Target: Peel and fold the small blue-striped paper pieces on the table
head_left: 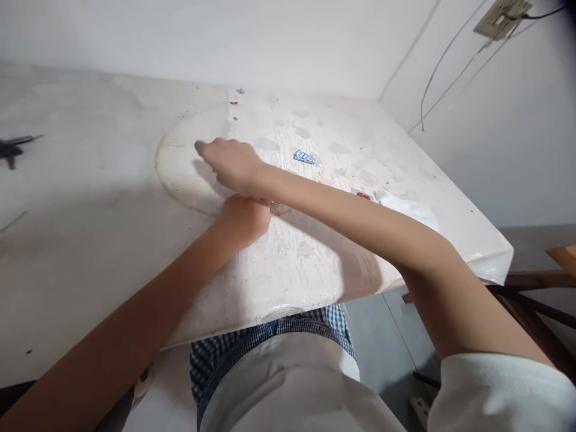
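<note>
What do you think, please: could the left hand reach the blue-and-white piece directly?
Probably not: the right forearm crosses between the left hand and the blue-and-white piece, seemingly blocking the way.

- Two hands of mine, the right hand (236, 165) and the left hand (246, 217), on two bare forearms.
- One table (90, 234) in front of me, with one ring-shaped outline (157, 162) on its top.
- One blue-and-white sticker (305, 157) and one orange-red label (363, 195).
- Grey patches (339, 148) on the tabletop: I count more than five; they are too faint for an exact number.
- One black object (11, 150), too blurred for me to name.
- Two walls, a back wall (180, 36) and a side wall (504, 132).
- One wall socket (501, 19), with at least two cords (422, 111).
- One white shirt (288, 390) on me.
</note>
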Demonstrator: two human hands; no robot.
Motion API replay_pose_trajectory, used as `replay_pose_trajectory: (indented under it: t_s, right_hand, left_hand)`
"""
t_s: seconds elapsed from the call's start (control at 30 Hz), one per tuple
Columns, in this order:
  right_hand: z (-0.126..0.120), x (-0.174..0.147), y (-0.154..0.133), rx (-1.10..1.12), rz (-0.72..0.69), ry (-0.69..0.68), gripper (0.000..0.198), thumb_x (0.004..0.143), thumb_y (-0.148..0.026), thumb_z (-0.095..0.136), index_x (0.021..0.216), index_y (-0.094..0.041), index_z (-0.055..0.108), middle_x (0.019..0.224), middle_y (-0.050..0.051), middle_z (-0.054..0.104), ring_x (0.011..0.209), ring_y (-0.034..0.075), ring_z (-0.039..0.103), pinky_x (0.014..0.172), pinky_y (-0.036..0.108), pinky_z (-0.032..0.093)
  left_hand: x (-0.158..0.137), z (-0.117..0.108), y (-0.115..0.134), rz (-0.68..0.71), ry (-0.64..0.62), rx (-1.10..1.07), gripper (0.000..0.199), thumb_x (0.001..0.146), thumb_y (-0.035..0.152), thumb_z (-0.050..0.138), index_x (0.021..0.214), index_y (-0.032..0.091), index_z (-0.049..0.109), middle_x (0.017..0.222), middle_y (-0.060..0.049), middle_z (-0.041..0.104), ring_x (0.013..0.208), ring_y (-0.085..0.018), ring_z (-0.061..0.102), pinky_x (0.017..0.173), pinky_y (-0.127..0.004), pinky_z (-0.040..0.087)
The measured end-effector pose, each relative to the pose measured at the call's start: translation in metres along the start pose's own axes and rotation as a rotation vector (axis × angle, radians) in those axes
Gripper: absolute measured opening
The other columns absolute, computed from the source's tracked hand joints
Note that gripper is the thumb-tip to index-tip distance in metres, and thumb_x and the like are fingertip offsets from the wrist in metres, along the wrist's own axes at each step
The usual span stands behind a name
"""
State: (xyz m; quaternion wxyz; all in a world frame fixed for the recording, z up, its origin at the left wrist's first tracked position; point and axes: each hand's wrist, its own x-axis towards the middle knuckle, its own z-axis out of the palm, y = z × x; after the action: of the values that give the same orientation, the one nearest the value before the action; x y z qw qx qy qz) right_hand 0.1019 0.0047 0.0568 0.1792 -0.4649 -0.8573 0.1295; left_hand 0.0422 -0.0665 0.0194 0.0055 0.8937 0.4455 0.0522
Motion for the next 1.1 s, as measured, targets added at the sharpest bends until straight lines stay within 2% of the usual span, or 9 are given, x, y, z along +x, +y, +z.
replay_pose_trajectory:
  t_s: [0.1,0.2,0.27,0.4,0.5,0.57,0.7,0.83,1.1]
  right_hand:
    - [-0.028,-0.023,0.006,-0.071,-0.130,0.177,0.042,0.074,0.000,0.044,0.113,-0.014,0.044,0.091,0.004,0.057,0.085,0.016,0.050,0.070,0.026,0.039]
    - [-0.050,-0.053,0.013,0.121,-0.123,0.262,0.043,0.077,-0.003,0.042,0.118,-0.017,0.041,0.090,0.003,0.055,0.072,0.012,0.051,0.062,0.023,0.040]
    - [-0.055,-0.072,0.018,0.277,-0.097,0.291,0.048,0.079,-0.007,0.045,0.124,-0.022,0.035,0.093,0.002,0.053,0.062,0.009,0.049,0.055,0.022,0.040]
    - [-0.050,-0.102,0.028,0.467,-0.075,0.255,0.042,0.077,-0.013,0.052,0.118,-0.020,0.043,0.081,0.000,0.054,0.055,0.008,0.046,0.052,0.023,0.038]
    - [-0.045,-0.113,0.038,0.436,-0.023,0.193,0.016,0.077,-0.016,0.050,0.091,-0.016,0.059,0.077,0.001,0.056,0.062,0.009,0.048,0.058,0.025,0.038]
    - [-0.045,-0.116,0.044,0.387,0.013,0.134,0.012,0.077,-0.016,0.048,0.079,-0.015,0.061,0.075,0.002,0.056,0.066,0.010,0.049,0.060,0.026,0.037]
    - [-0.047,-0.117,0.050,0.318,0.063,0.060,0.012,0.073,-0.012,0.047,0.074,-0.015,0.059,0.070,0.000,0.056,0.062,0.010,0.047,0.059,0.024,0.035]
    - [-0.040,-0.114,0.052,0.298,0.030,0.013,0.012,0.072,-0.011,0.045,0.073,-0.015,0.056,0.067,-0.001,0.054,0.060,0.008,0.045,0.058,0.022,0.033]
    - [-0.018,-0.113,0.047,0.323,0.085,0.082,0.005,0.072,-0.015,0.048,0.069,-0.015,0.053,0.065,0.000,0.051,0.059,0.009,0.043,0.057,0.023,0.032]
  left_hand:
    - [-0.006,0.002,0.000,0.024,0.014,0.140,0.029,0.082,0.014,0.032,0.104,0.007,0.048,0.077,-0.010,0.059,0.070,-0.020,0.057,0.059,-0.028,0.037]
    - [-0.008,0.003,0.000,0.064,0.076,0.147,0.025,0.081,0.013,0.033,0.100,0.008,0.048,0.079,-0.009,0.059,0.070,-0.019,0.058,0.056,-0.027,0.035]
    - [-0.008,0.003,0.000,0.071,0.080,0.134,0.022,0.081,0.013,0.033,0.095,0.009,0.049,0.077,-0.008,0.059,0.069,-0.018,0.058,0.054,-0.026,0.033]
    - [-0.009,0.002,-0.003,0.043,0.094,0.089,0.021,0.081,0.016,0.034,0.094,0.012,0.050,0.075,-0.006,0.060,0.066,-0.017,0.058,0.052,-0.025,0.031]
    - [-0.008,0.001,-0.008,0.035,0.086,0.042,0.023,0.081,0.019,0.034,0.096,0.014,0.050,0.074,-0.005,0.060,0.062,-0.016,0.056,0.051,-0.026,0.031]
    - [-0.006,-0.001,-0.011,0.013,0.066,0.008,0.022,0.081,0.021,0.033,0.094,0.015,0.050,0.071,-0.004,0.059,0.058,-0.015,0.055,0.050,-0.026,0.029]
    - [-0.001,-0.009,-0.012,-0.063,-0.037,-0.084,0.018,0.080,0.024,0.034,0.089,0.019,0.048,0.065,0.000,0.056,0.052,-0.013,0.050,0.047,-0.025,0.026]
    - [0.003,-0.013,-0.015,-0.133,-0.117,-0.121,0.014,0.078,0.027,0.034,0.080,0.020,0.046,0.060,0.000,0.052,0.048,-0.013,0.046,0.046,-0.025,0.025]
    - [-0.004,-0.016,-0.017,-0.115,-0.188,-0.251,0.011,0.074,0.023,0.038,0.083,0.020,0.044,0.063,0.001,0.054,0.048,-0.011,0.046,0.047,-0.024,0.027]
